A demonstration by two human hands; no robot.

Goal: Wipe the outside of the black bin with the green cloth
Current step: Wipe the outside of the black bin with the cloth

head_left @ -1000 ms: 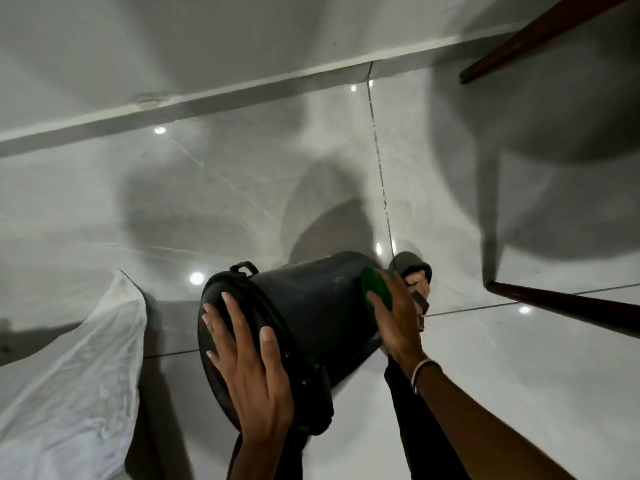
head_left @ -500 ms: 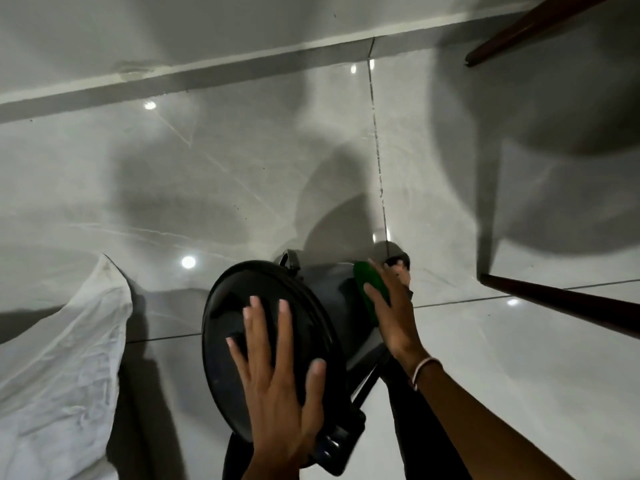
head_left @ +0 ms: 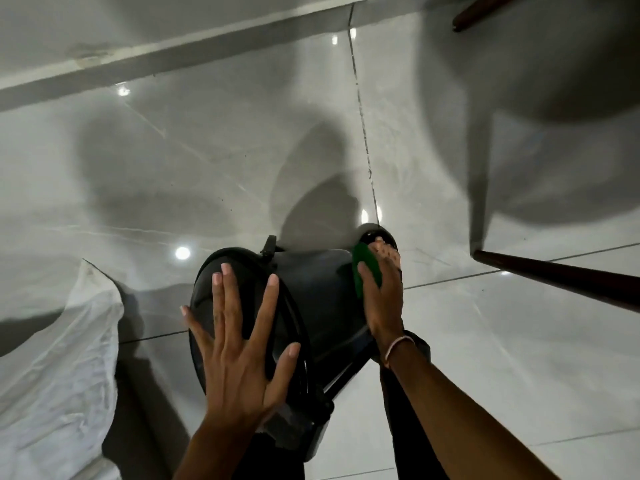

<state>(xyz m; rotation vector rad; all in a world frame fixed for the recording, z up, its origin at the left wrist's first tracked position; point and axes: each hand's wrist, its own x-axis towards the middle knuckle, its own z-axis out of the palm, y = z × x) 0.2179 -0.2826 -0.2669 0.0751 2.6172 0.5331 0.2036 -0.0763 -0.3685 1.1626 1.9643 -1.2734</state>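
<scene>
The black bin (head_left: 313, 292) lies tilted on its side on the floor, with its closed lid (head_left: 207, 299) turned toward me. My left hand (head_left: 239, 344) rests flat on the lid, fingers spread, gripping nothing. My right hand (head_left: 381, 306) presses the green cloth (head_left: 362, 268) against the bin's outer wall on its right side, near the base end. Most of the cloth is hidden under my fingers. The far side and underside of the bin are out of sight.
A foot in a dark sandal (head_left: 384, 249) stands just beyond the bin. A crumpled white sheet (head_left: 59, 368) lies on the tiles at the left. Dark wooden furniture legs cross at the right (head_left: 561, 282) and top right (head_left: 481, 12). The wall base (head_left: 138, 53) runs along the top.
The bin has turned so that its lid faces me more fully. My left hand has shifted from the rim to flat on the lid. My right hand stays with the cloth on the bin's side.
</scene>
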